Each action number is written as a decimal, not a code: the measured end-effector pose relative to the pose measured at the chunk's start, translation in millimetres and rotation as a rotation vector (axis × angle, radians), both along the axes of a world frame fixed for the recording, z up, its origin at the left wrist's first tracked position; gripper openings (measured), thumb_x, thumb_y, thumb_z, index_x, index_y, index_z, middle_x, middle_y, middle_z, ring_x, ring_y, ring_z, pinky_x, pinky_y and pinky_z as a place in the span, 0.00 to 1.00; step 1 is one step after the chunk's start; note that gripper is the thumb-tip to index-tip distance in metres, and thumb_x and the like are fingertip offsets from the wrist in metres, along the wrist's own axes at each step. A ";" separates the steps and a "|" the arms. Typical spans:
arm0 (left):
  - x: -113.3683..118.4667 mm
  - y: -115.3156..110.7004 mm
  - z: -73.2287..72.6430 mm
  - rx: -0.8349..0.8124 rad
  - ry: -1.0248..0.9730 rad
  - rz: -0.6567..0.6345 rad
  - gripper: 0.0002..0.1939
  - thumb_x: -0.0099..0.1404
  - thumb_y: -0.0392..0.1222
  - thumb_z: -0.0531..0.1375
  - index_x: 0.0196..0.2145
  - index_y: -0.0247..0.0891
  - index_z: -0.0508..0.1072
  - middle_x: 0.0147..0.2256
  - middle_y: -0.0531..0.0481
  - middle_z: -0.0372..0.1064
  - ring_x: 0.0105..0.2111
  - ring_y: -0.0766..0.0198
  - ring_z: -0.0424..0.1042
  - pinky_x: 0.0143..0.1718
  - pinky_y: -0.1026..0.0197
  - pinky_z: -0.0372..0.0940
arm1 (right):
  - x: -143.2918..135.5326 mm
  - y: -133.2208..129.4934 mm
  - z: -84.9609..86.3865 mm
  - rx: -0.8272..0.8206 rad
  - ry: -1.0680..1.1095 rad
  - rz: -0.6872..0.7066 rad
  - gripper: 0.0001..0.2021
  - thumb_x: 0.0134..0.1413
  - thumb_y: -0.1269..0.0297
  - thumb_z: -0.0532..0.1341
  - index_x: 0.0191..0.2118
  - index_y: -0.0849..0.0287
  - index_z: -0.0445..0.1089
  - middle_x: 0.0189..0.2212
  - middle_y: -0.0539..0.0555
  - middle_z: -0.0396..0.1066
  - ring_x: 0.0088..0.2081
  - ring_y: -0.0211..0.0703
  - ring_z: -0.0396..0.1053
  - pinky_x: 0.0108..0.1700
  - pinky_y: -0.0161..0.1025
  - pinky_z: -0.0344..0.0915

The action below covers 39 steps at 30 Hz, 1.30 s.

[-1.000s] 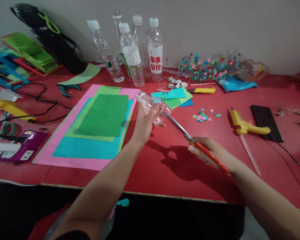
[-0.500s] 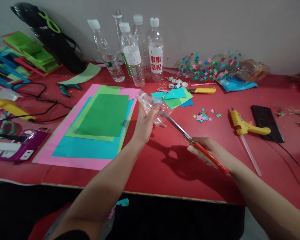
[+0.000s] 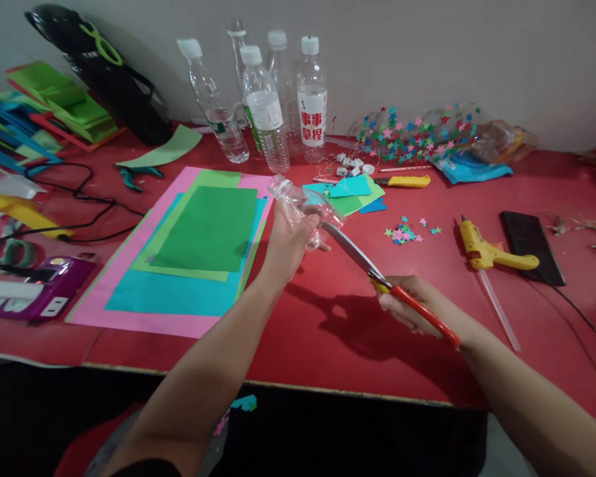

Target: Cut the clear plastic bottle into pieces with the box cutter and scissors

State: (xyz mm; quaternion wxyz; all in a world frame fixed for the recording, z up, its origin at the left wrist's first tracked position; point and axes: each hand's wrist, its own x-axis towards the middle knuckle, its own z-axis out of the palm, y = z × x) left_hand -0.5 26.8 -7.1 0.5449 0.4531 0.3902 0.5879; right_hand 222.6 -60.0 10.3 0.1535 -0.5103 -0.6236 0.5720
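My left hand (image 3: pixel 291 242) is closed round a clear plastic bottle piece (image 3: pixel 330 207), its threaded neck pointing up and to the left. In my right hand (image 3: pixel 412 301) is a pair of scissors (image 3: pixel 355 252) with red handles. The long blades point up and left, and their tips meet the cut side of the bottle piece beside my left thumb. Whether the tips lie inside or outside the plastic I cannot tell. Left of my left hand lies a stack of coloured paper (image 3: pixel 206 228), dark green on top.
Several clear bottles (image 3: pixel 268 126) stand by the wall. Right of my hands lie small paper stars (image 3: pixel 402 232), a yellow glue gun (image 3: pixel 491 252) and a black phone (image 3: pixel 531 245). A yellow cutter (image 3: pixel 407 181) lies behind. A purple power strip (image 3: pixel 54 291) is at left.
The scissors and my right hand have shifted very slightly right and down. My left hand keeps its hold on the bottle piece, almost unmoved.
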 end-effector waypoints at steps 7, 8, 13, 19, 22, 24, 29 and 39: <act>1.2 -0.9 -1.2 0.004 0.075 0.067 0.19 0.55 0.41 0.65 0.43 0.43 0.62 0.37 0.52 0.67 0.28 0.68 0.69 0.20 0.66 0.69 | 1.7 1.4 -5.7 0.103 -0.109 0.016 0.27 0.55 0.35 0.59 0.25 0.55 0.53 0.18 0.43 0.51 0.21 0.33 0.50 0.23 0.34 0.47; 1.4 -1.2 -0.9 -0.001 0.085 0.074 0.18 0.55 0.41 0.65 0.42 0.43 0.63 0.36 0.52 0.67 0.27 0.68 0.69 0.21 0.65 0.69 | 1.5 1.6 -6.8 0.122 -0.127 0.020 0.27 0.55 0.35 0.58 0.25 0.55 0.53 0.19 0.43 0.51 0.21 0.33 0.49 0.24 0.34 0.47; 0.7 -1.4 0.7 -0.007 0.114 0.071 0.18 0.55 0.42 0.64 0.42 0.43 0.62 0.37 0.52 0.67 0.28 0.67 0.70 0.23 0.62 0.71 | -1.0 -0.7 -10.6 0.167 -0.159 0.020 0.27 0.57 0.35 0.56 0.25 0.55 0.53 0.21 0.44 0.50 0.23 0.33 0.48 0.25 0.35 0.47; -0.9 1.6 -1.4 0.022 0.061 0.061 0.19 0.56 0.42 0.63 0.44 0.44 0.61 0.36 0.51 0.68 0.32 0.63 0.73 0.21 0.65 0.69 | -2.8 -4.3 -14.5 0.104 -0.058 -0.029 0.26 0.58 0.35 0.56 0.26 0.55 0.55 0.16 0.43 0.54 0.18 0.33 0.51 0.22 0.34 0.49; -1.9 2.5 -1.5 0.034 0.052 0.042 0.18 0.56 0.42 0.63 0.43 0.44 0.61 0.36 0.52 0.68 0.28 0.66 0.71 0.20 0.65 0.69 | -2.6 -3.9 -14.1 0.112 -0.062 -0.033 0.27 0.57 0.35 0.57 0.25 0.54 0.54 0.14 0.43 0.54 0.17 0.33 0.52 0.21 0.34 0.48; -2.7 3.0 -0.6 0.033 0.067 0.052 0.18 0.56 0.41 0.63 0.42 0.44 0.61 0.36 0.52 0.68 0.26 0.67 0.70 0.21 0.63 0.70 | -1.9 -3.0 -13.5 0.112 -0.074 -0.030 0.27 0.56 0.35 0.57 0.25 0.54 0.53 0.14 0.43 0.54 0.16 0.32 0.51 0.21 0.34 0.47; -5.9 4.9 2.6 0.044 0.114 0.069 0.17 0.55 0.41 0.63 0.41 0.43 0.62 0.37 0.51 0.68 0.28 0.64 0.71 0.23 0.58 0.72 | 1.1 0.5 -14.6 0.124 -0.096 -0.018 0.28 0.53 0.34 0.58 0.24 0.54 0.52 0.14 0.43 0.53 0.17 0.32 0.51 0.21 0.34 0.48; -10.6 3.5 -0.4 0.093 0.186 -0.023 0.20 0.56 0.43 0.66 0.43 0.43 0.63 0.38 0.50 0.67 0.29 0.66 0.71 0.22 0.66 0.69 | -2.7 -1.5 -12.8 0.098 -0.072 0.017 0.26 0.56 0.35 0.57 0.28 0.55 0.55 0.19 0.44 0.55 0.19 0.32 0.53 0.22 0.34 0.49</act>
